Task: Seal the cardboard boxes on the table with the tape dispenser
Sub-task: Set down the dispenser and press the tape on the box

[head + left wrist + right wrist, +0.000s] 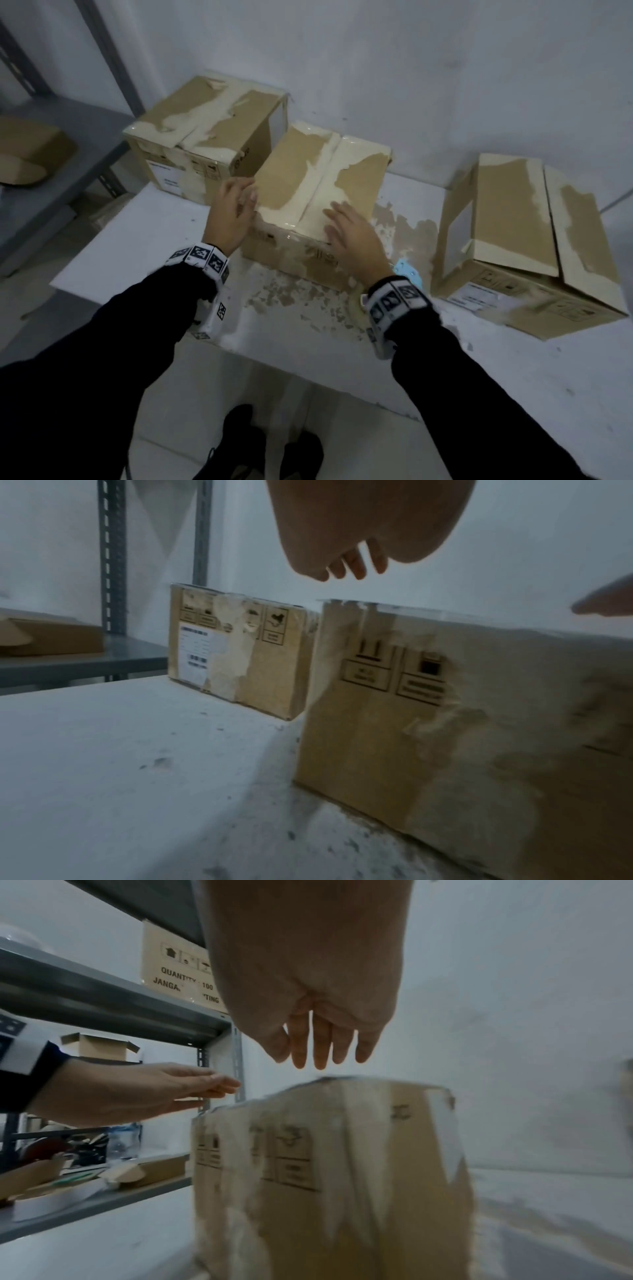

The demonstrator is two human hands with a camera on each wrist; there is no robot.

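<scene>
Three worn cardboard boxes stand on the white table [137,246]. My left hand [233,209] is at the top left edge of the middle box [291,178], fingers loosely extended and holding nothing. My right hand [349,233] hovers flat over the box's near top, fingers straight. In the right wrist view both the right hand [318,1015] and the left hand [137,1088] sit just above the middle box [325,1164]. A light blue tape dispenser [406,270] lies on the table, partly hidden under my right wrist. Glossy tape covers the middle box's top seam.
The left box [191,116] stands against the wall behind the middle one. The right box [507,212] has a narrow gap between its top flaps. A grey metal shelf [51,137] with a cardboard piece is at the left. The wall is close behind.
</scene>
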